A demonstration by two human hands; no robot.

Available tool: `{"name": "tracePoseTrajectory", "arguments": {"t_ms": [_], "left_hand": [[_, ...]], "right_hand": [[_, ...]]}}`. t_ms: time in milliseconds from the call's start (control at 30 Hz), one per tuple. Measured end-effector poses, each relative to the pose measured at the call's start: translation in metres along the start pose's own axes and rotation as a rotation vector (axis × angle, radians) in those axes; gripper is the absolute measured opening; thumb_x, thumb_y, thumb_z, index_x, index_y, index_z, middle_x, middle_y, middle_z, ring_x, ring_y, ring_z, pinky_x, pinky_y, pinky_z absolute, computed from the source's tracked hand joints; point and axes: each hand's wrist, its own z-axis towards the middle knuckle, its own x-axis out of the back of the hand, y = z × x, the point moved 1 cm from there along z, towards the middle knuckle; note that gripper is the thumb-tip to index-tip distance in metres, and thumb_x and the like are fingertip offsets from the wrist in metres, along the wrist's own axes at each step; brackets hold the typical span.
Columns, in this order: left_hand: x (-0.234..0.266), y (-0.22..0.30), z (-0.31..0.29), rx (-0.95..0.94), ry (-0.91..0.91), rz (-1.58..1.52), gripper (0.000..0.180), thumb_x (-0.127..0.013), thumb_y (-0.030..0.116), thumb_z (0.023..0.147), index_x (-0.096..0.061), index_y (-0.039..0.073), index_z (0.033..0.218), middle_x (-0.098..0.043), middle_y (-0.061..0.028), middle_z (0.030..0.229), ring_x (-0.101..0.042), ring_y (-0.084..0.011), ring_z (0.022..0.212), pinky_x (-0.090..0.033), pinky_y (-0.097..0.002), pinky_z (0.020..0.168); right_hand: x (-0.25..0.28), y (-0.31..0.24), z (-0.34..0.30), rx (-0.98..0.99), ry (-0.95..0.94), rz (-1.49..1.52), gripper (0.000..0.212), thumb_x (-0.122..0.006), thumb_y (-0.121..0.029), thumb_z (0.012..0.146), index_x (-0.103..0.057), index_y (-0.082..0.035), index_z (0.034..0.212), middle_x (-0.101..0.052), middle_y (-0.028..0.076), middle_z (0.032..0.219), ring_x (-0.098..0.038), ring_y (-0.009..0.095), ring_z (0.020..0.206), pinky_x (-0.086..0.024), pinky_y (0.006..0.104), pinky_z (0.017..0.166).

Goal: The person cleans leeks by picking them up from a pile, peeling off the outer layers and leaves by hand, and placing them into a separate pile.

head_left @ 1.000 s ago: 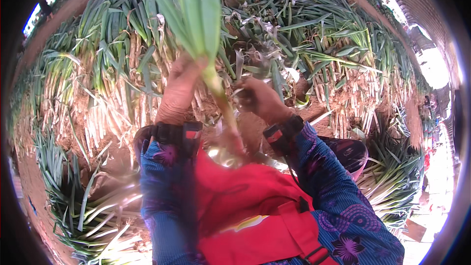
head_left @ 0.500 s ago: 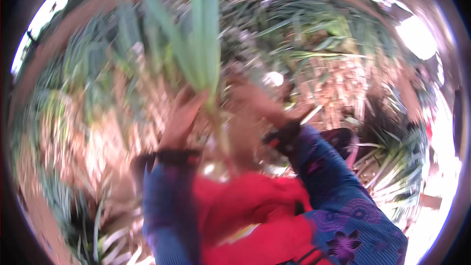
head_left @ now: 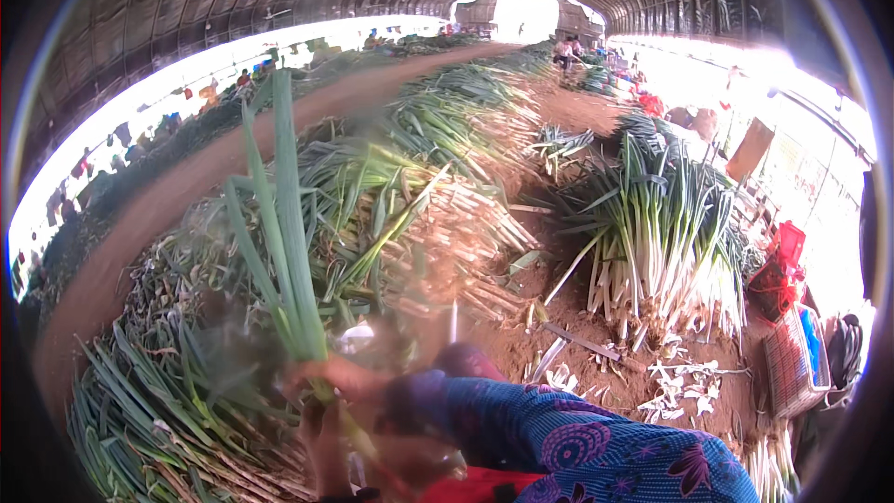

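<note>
I hold one long leek (head_left: pixel 284 251) upright, its green leaves rising past the middle of the view. My right hand (head_left: pixel 340 377), in a blue patterned sleeve, is wrapped around the stalk where green turns pale. My left hand (head_left: pixel 323 442) grips the blurred stalk just below, near the bottom edge. Both hands are smeared by motion. A red garment (head_left: pixel 475 489) shows under my right forearm.
Long heaps of leeks (head_left: pixel 419 214) lie ahead and to the left (head_left: pixel 140 410). A leaning bundle (head_left: pixel 661 224) is at the right on bare soil strewn with trimmings (head_left: pixel 670 382). A basket (head_left: pixel 792 363) and a red bag (head_left: pixel 782 256) sit far right. A dirt path (head_left: pixel 186 186) runs down the tunnel toward distant people (head_left: pixel 563 51).
The view has swung up from my lap to the length of the tunnel. Both hands keep hold of the leek and now sit lower in the picture.
</note>
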Motion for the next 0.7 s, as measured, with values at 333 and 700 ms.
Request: {"name": "tracePoseTrajectory", "arguments": {"t_ms": [333,700], "left_hand": [[-0.028,-0.038,0.049,-0.345,-0.013,0.822,0.022,-0.051,0.010,0.083,-0.062,-0.006,0.094,-0.061,-0.0193,0.074,-0.060,-0.0298,0.068,-0.047,-0.0333,0.068],[-0.052,-0.028,0.078,-0.437,0.132,0.804,0.015,-0.067,0.011,0.078,-0.065,0.001,0.089,-0.064,-0.0199,0.078,-0.063,-0.0389,0.073,-0.048,-0.0428,0.064]], "right_hand": [[0.048,-0.007,-0.018,0.129,0.236,0.001,0.024,-0.062,-0.024,0.090,-0.056,-0.004,0.102,-0.059,0.003,0.088,-0.058,0.014,0.076,-0.048,0.0270,0.073],[0.067,-0.029,-0.014,0.019,0.177,0.258,0.032,-0.050,-0.031,0.092,-0.060,-0.001,0.094,-0.062,0.008,0.083,-0.062,0.021,0.079,-0.051,0.0336,0.073]]}}
